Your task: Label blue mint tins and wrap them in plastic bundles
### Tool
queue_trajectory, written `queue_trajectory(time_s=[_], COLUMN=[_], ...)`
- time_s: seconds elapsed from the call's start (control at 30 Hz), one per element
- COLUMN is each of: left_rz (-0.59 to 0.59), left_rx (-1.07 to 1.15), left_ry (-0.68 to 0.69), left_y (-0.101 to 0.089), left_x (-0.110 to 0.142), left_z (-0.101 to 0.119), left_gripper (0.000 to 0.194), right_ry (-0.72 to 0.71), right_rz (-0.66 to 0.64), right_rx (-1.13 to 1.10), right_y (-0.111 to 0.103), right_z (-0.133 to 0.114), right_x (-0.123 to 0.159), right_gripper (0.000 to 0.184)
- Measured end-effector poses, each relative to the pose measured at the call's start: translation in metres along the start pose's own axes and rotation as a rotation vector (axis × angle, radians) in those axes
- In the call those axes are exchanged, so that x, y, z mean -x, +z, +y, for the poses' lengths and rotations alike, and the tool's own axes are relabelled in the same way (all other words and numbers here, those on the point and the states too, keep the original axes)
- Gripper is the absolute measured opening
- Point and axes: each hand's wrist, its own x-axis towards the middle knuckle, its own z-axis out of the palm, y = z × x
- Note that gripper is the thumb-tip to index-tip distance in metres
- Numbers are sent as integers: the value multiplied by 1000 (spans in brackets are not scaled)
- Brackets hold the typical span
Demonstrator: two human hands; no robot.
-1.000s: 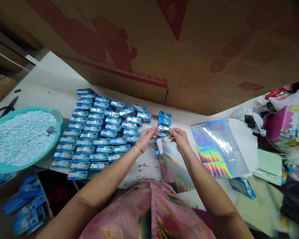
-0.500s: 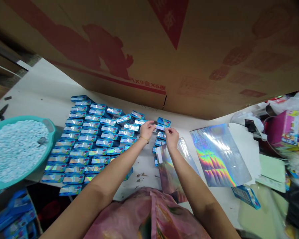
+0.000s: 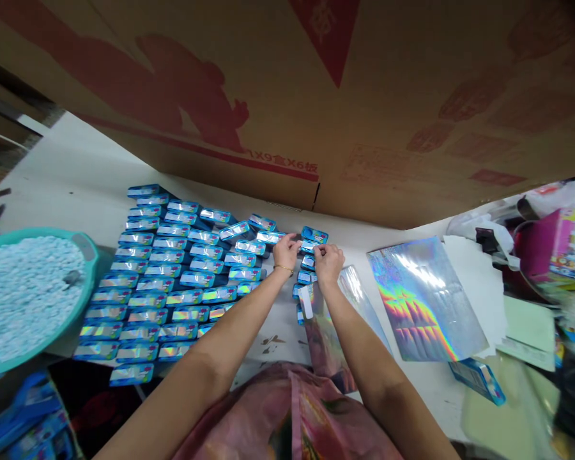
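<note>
A small blue box (image 3: 315, 234) stands at the top of a short column of similar boxes on the white table. Just below it is another blue box with a shiny strip sticker (image 3: 309, 245) across its top. My left hand (image 3: 285, 252), with a thin bracelet at the wrist, pinches at the strip's left end. At the right end my right hand (image 3: 329, 262) has thumb and fingers pressed together on the strip. Below my right hand lies a holographic sticker sheet (image 3: 333, 319) with a white label at its corner, partly covered by my forearm.
Rows of blue boxes (image 3: 172, 259) with shiny strips fill the left. A turquoise basin (image 3: 90, 255) holds pale blue pieces. A large cardboard carton (image 3: 268, 115) walls the back. Another holographic sheet (image 3: 424, 300) lies on white paper at right, near a loose blue box (image 3: 478, 378) and piled bags.
My hands stay at the same column. The right hand has shifted slightly left and the strip now looks lower against the box. The view has moved a little.
</note>
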Motion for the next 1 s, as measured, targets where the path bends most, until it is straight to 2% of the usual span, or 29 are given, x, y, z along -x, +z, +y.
queue_trajectory(time_s=[0.07, 0.13, 0.23, 0.3, 0.4, 0.47, 0.57, 0.73, 0.9, 1.0], left_rz=[-9, -29, -88, -195, -435, -516, -488, -413, -385, -393], left_rx=[-62, -134, -145, -95, -56, -34, 93, 309, 372, 383], left_ry=[0, -3, -2, 67, 182, 138, -44, -252, -296, -265], left_y=[1, -3, -20, -35, -50, -50, -40, -28, -30, -32], left_x=[0, 4, 24, 45, 76, 90, 97, 97, 97, 95], left_z=[-2, -4, -5, -3, 1, 0, -5, -2, 6, 9], left_gripper=[28, 26, 22, 25, 26, 23, 18, 17, 23, 25], right_ry=[-45, -153, -339, -430, -590, -701, -824, -911, -947, -876], right_rz=[2, 0, -10, -47, -182, -281, -364, -347, -306, -274], right_rx=[33, 75, 116, 104, 53, 62, 136, 168, 108, 28], right_y=[-4, -12, -33, -48, -64, -66, -61, -49, -55, -65], right_z=[2, 8, 22, 32, 41, 42, 41, 52, 65, 63], right_x=[0, 4, 15, 26, 43, 52, 61, 68, 72, 70], right_gripper=[17, 18, 25, 27, 27, 28, 29, 31, 27, 26])
